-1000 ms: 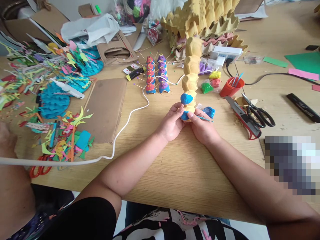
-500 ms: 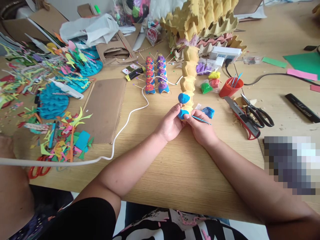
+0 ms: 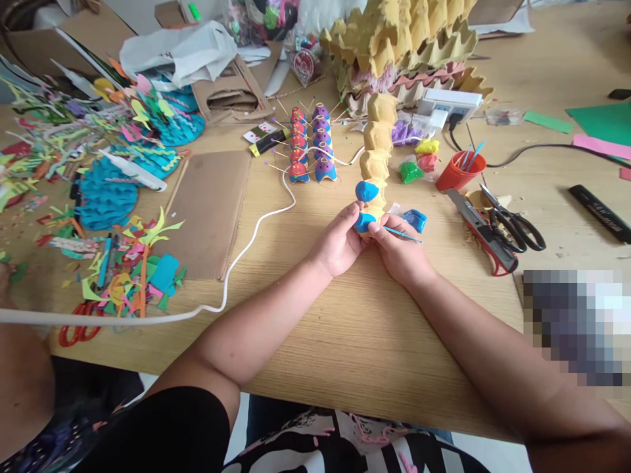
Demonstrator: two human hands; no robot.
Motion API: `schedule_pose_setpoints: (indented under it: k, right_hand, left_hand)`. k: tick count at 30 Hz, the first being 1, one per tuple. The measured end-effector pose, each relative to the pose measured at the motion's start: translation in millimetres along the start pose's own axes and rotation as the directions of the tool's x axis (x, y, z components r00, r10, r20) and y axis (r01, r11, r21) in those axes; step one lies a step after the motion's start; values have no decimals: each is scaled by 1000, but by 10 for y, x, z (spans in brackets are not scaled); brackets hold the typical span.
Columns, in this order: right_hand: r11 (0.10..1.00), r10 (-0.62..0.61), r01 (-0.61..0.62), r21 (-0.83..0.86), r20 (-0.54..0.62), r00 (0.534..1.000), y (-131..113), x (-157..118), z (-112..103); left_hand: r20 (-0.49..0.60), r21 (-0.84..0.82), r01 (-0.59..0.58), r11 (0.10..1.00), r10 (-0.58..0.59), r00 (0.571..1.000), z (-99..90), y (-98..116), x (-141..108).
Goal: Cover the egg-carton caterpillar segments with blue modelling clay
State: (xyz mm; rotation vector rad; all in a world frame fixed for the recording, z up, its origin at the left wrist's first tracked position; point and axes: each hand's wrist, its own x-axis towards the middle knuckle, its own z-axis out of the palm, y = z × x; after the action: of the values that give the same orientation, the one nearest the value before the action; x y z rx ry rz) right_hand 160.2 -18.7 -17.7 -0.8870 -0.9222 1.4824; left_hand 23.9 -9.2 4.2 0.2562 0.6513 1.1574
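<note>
A long yellow egg-carton strip (image 3: 377,141) stands out from between my hands, its near bumps covered with blue clay (image 3: 367,191). My left hand (image 3: 336,244) pinches the strip's near end from the left. On the right side, my right hand (image 3: 401,253) holds the same end, thumb on the blue part, with a thin blue tool (image 3: 404,234) sticking out from its fingers. Just beyond that hand lies a packet of blue clay (image 3: 415,220). Two finished-looking strips, one red and blue (image 3: 298,148), one purple and blue (image 3: 322,144), stand farther back with pins in them.
Egg trays (image 3: 394,39) are stacked at the back. A red cup (image 3: 461,172), cutter (image 3: 483,230) and black scissors (image 3: 513,220) lie right. A white cable (image 3: 256,226) crosses left, near cardboard (image 3: 207,210) and paper scraps. Another person's arm (image 3: 24,387) is at the left edge.
The whole view has shifted slightly, with the table items a little farther right. Both hands keep their hold on the strip, with no clear change in grip.
</note>
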Motion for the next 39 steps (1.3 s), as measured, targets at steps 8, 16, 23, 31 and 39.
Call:
schedule_pose_setpoints:
  k: [8,16,23,31,39]
  right_hand:
    - [1000,-15,15,-9,-27,1000,32,-8,-5]
    - [994,26,-19,109,-62,998,-9,13,-13]
    - [992,20,-9,125,-90,996,-12,9,-4]
    - [997,19,-13,77,-69,997,-32,-7,4]
    - [988,82,-73,137,-61,995,-49,23,-48]
  left_hand:
    - [36,66,-35,997,33,999,-37,-30,18]
    - [154,100,-71,992,55,987,-68,-34,11]
    - [147,121,-79,990,60,987,-38,-34,-9]
    - [110,157,-99,983,82,991,10,-45,-37]
    - [91,64,-9,998,3,996,-6,13,-16]
